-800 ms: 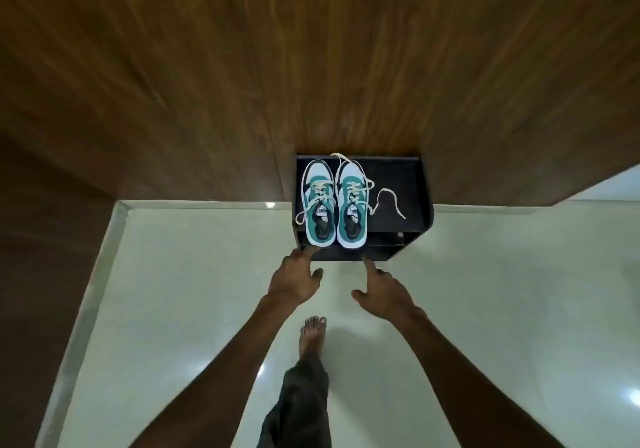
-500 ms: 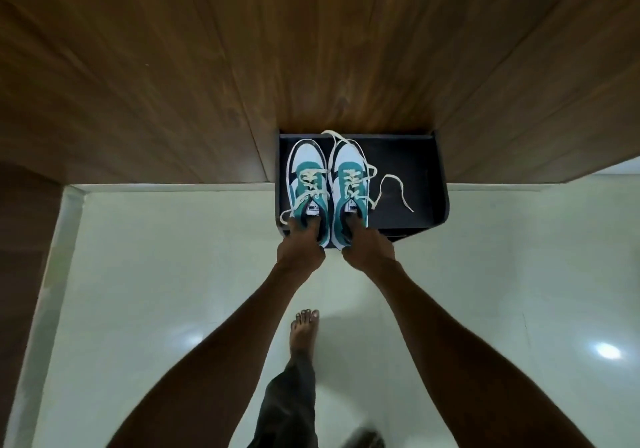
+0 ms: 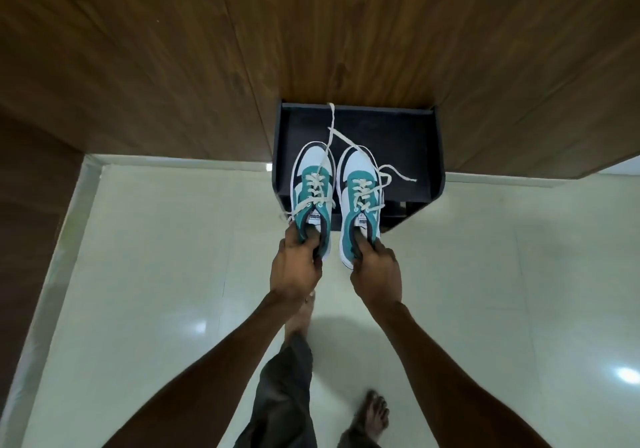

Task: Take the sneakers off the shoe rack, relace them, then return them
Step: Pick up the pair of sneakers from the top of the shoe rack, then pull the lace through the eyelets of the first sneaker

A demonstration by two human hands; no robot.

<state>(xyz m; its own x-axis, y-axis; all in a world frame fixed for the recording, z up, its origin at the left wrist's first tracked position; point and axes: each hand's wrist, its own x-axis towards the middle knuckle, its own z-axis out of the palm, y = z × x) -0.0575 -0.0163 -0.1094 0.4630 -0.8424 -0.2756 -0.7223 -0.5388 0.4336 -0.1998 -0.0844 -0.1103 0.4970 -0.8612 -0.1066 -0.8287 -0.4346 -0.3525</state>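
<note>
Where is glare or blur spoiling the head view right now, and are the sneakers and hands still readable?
Head view: ceiling-light glare spots on the glossy floor, none on the sneakers; left sneaker and right sneaker sharp, as are left hand and right hand; shoe rack dark, detail lost; bare foot slightly blurred; wide-angle bending at edges.

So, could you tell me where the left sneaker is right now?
The left sneaker hangs centre-frame in the left hand, beside its pair, over the black rack's front edge.
</note>
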